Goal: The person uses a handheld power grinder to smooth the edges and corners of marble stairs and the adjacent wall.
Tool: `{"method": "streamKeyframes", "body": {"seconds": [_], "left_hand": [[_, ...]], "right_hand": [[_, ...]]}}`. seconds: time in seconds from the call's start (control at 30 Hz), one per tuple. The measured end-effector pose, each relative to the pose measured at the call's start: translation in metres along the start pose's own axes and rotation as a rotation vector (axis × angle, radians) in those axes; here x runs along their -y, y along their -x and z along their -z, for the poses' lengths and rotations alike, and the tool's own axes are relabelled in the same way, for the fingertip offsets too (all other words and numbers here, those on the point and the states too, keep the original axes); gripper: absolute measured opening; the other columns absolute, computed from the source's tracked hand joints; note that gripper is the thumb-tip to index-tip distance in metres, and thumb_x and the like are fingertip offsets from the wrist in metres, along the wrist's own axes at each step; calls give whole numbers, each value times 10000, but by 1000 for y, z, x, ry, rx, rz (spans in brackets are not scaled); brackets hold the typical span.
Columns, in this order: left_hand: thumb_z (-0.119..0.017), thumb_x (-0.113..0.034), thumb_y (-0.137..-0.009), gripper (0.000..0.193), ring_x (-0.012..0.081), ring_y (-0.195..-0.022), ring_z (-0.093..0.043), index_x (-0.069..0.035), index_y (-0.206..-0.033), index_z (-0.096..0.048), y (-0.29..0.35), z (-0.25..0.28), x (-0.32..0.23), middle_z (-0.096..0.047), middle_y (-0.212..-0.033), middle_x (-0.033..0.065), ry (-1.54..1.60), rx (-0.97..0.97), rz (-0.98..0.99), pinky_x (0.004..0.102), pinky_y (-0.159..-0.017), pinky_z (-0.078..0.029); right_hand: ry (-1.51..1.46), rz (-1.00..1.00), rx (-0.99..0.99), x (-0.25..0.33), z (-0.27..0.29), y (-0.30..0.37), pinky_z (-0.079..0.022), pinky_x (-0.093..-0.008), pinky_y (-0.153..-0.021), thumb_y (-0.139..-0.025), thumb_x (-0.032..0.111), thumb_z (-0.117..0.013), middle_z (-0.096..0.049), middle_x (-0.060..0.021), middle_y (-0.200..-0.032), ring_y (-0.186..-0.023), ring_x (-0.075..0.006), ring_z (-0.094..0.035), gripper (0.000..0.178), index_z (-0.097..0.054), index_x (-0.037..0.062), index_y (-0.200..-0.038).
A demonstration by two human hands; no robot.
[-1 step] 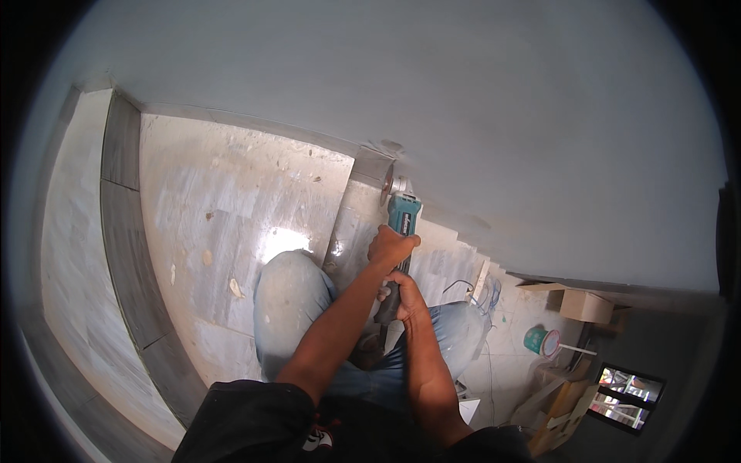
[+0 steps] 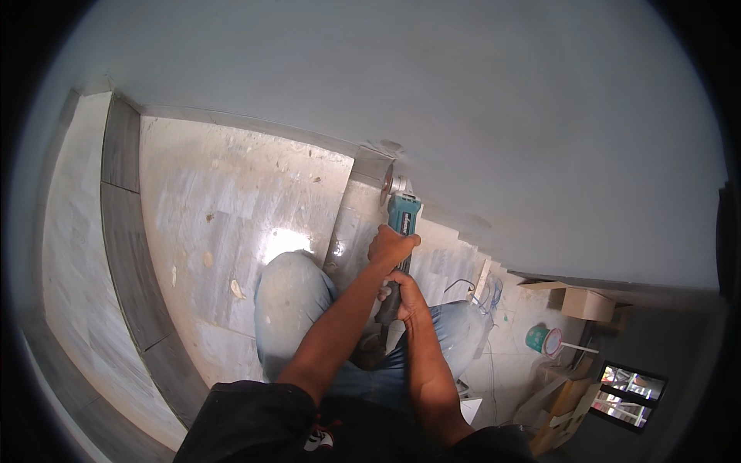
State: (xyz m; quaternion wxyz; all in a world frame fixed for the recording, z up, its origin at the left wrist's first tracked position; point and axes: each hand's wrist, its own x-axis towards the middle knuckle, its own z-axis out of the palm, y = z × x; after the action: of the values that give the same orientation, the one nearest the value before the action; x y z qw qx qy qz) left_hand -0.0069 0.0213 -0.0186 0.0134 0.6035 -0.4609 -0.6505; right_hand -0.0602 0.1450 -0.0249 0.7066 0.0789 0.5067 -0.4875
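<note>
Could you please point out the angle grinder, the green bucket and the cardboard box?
Angle grinder (image 2: 404, 215): head view, teal body.
Green bucket (image 2: 534, 338): head view, side wall.
Cardboard box (image 2: 587, 305): head view, visible side.

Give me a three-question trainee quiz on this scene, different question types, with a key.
1. True or false: the left hand and the right hand both hold the angle grinder.
2. Which is nearer the grinder's disc?
A) right hand
B) left hand
3. Fill in: the bucket is off to the person's ____ side.

Key: 1. True; 2. B; 3. right
</note>
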Motion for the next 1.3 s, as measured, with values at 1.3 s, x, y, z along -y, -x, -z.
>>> {"method": "streamKeyframes", "body": {"seconds": [1.3], "left_hand": [[-762, -332, -670, 371, 227, -616, -627, 28, -680, -672, -9, -3, 8, -656, -669, 123, 118, 6, -160, 365, -628, -484]], "right_hand": [[99, 59, -40, 6, -16, 11, -451, -272, -501, -788, 110, -629, -570, -33, -702, -551, -131, -524, 79, -613, 53, -841]]}}
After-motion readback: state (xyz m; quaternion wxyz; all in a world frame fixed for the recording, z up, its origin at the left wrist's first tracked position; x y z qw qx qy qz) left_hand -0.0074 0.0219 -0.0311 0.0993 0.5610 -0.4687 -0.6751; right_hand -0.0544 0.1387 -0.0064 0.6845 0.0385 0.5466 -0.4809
